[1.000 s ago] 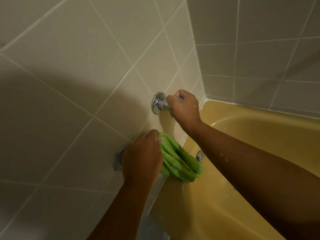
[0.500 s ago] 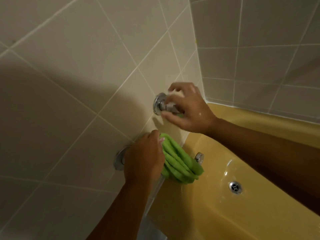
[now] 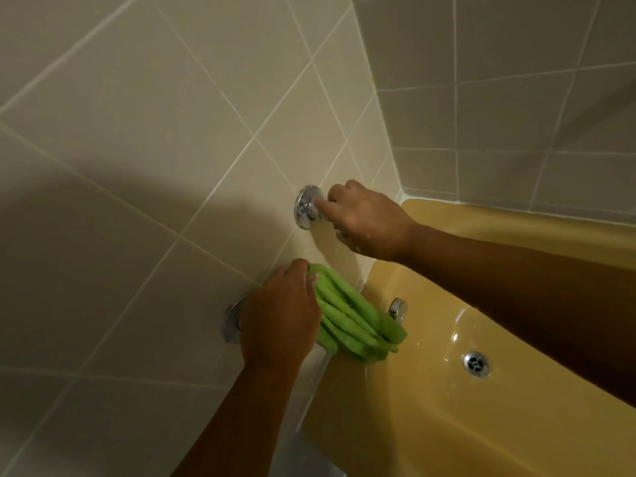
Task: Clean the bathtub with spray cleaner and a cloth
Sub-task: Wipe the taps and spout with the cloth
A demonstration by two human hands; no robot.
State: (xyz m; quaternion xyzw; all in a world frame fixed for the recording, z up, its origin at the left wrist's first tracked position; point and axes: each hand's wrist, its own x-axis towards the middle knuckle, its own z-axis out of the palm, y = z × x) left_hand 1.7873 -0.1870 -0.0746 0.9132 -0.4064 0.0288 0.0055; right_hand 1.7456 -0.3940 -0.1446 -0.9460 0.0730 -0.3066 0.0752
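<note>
Green cloth (image 3: 358, 325), bunched into long folds, grasped in left hand (image 3: 280, 315); fingers curled over its upper end, thumb tip on the topmost fold. Held at the foot of the tiled wall (image 3: 155, 132), over the rim of the yellow bathtub (image 3: 430, 425) at its tap end. Long axis of the folds diagonal, running from the hand down and to the right. Free end overhanging the rim and pointing into the tub, toward the drain (image 3: 476, 364). Gripping fingertips and underside of cloth hidden beneath the hand.

Partly covered by the same hand: lower chrome flange (image 3: 232, 321) on the wall, only its left arc showing. Just beside the cloth's free end: small chrome knob (image 3: 397, 309) on the tub's inner end wall; touching or apart, cannot tell.

Right hand (image 3: 368, 222) higher up the wall, closed round the handle of the upper chrome tap (image 3: 307, 207), forefinger laid along it. Handle mostly hidden by the fingers; round flange plainly visible. Right forearm stretched across above the basin. Wet sheen on the enamel near the drain. Both forearms cut off at the frame edges. Lower left of the wall in deep shadow, detail hard to make out.
</note>
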